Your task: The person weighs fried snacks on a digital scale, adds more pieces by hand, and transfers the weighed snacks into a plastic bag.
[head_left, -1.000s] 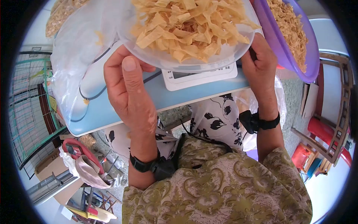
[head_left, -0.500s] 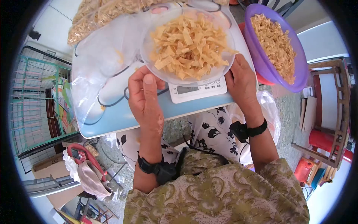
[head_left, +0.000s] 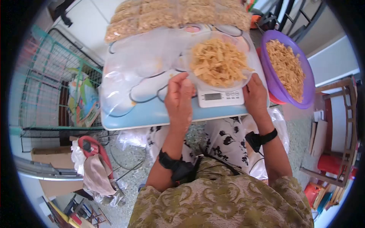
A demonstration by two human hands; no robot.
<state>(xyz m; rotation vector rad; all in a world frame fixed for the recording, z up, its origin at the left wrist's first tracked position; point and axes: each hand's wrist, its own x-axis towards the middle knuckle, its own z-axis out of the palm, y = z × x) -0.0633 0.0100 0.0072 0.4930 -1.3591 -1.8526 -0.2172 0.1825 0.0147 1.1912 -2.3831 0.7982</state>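
The clear bowl (head_left: 222,88) of pale chips (head_left: 219,62) sits on the white scale (head_left: 220,99) on your blue table (head_left: 148,116). Your left hand (head_left: 178,99) curls its fingers (head_left: 181,80) closed on the bowl's left rim. Your right hand (head_left: 255,97) grips the right rim, its fingertips hidden beneath. A purple bowl (head_left: 276,94) stands just beside.

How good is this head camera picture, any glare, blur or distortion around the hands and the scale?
Head view: strong fisheye, the edge of the table bows and a black ring cuts the corners; bright even daylight; white glare on the clear plastic bag; the left hand, right hand and scale look sharp, but the display is too small to read.
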